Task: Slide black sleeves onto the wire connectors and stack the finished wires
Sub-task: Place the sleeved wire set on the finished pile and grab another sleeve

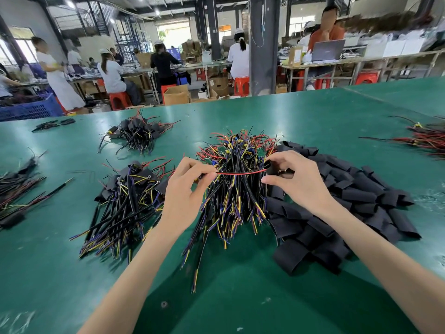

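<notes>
The left hand [185, 186] pinches one end of a thin red wire [240, 173]. The right hand [298, 179] pinches a flat black sleeve [271, 166] at the other end. Beneath lies a heap of unsleeved multicoloured wires [237, 201], with a stack of sleeved wires [125, 198] at 9 o'clock and a pile of black sleeves [349, 201] at 3 o'clock, all on the green worktop [240, 297].

No legible text, labels, brands or numbers anywhere.

A green-topped bench [240, 300] fills the foreground. Past its far edge are a blue plastic crate [29, 109] at the left, red stools [119, 100] and open cardboard boxes [175, 95]. People in white caps [111, 74] sit at distant worktables. A dark pillar [264, 44] rises centre-right, with an open grey laptop [327, 50] beyond it.
</notes>
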Motion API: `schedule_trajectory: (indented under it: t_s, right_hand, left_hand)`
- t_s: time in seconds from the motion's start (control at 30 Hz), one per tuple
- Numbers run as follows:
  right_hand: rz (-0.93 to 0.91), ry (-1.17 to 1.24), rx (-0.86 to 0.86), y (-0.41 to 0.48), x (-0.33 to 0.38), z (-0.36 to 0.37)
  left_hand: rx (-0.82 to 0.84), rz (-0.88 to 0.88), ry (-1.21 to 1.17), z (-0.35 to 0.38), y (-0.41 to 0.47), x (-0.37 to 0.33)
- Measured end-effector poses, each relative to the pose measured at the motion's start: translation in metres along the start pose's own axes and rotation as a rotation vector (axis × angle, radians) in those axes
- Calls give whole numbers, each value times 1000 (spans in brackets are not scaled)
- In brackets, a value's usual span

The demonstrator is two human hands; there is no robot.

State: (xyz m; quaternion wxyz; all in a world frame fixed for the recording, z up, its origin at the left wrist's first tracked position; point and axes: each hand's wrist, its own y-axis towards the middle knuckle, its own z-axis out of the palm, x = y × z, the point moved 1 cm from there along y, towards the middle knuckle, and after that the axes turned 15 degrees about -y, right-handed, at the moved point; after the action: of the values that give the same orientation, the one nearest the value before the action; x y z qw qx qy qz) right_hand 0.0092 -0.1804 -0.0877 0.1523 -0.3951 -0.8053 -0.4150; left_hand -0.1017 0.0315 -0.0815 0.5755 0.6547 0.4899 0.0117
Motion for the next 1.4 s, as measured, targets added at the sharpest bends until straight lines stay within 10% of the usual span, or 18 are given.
schedule_trajectory:
  t_s: [0.53, 1.4]
  right_hand:
    - [-514, -506, -170, -8, 14, 6]
    - [-456, -364, 6, -23, 29, 12]
  left_hand:
    - [283, -42, 31, 14, -8, -3]
    - [209, -34, 13, 21, -8, -14]
